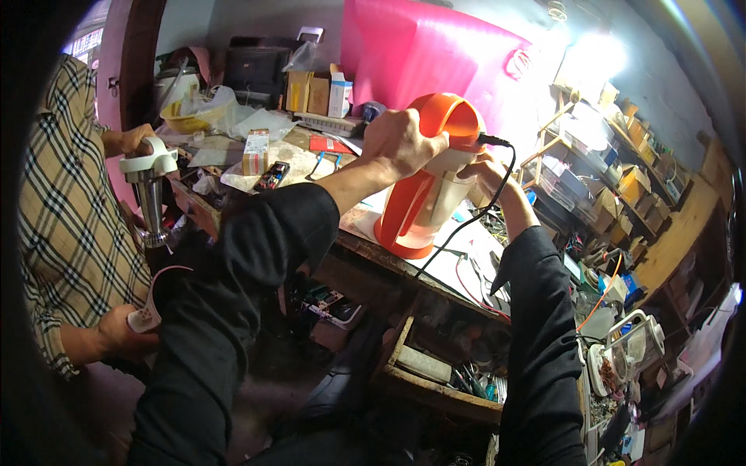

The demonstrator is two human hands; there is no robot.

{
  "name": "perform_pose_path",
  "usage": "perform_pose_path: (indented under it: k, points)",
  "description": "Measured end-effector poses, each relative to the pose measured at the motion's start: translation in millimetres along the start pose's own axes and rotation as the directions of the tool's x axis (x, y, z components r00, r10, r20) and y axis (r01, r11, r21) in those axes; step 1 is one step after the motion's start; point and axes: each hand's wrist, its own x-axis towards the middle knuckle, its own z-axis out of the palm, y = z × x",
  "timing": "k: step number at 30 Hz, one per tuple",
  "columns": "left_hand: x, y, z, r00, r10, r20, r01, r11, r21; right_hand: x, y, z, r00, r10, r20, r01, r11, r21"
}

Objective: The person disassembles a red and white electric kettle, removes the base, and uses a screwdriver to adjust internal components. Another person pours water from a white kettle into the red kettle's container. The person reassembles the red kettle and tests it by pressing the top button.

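An orange-and-cream appliance (409, 220) stands upright on the workbench, with an orange rounded top (451, 113) and a black cord (454, 237) plugged in near that top. My left hand (392, 144) is closed on the top from the left. My right hand (488, 172) has its fingers curled on the cream upper part just below the plug, partly hidden behind the cord. White papers (468, 268) lie on the bench beside the base.
A co-worker in a checked shirt (81, 241) stands at left, holding a white-and-steel part (148, 186) and a white container (151, 311). An open drawer (420, 388) juts below. Crowded shelves (614, 194) line the right; boxes (315, 95) stand behind.
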Motion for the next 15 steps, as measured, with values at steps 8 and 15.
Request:
perform_pose_path:
  k: [8,15]
  points:
    - [-10.0,1.1,17.9,0.996,0.054,-0.074,-0.051,0.998,0.033,-17.4,-2.6,-4.8,0.935,0.212,-0.286,-0.249,0.963,-0.100]
    - [-9.5,-3.7,36.3,0.993,0.055,-0.100,-0.051,0.998,0.037,-18.2,8.0,1.6,0.886,0.171,-0.431,-0.224,0.972,-0.075]
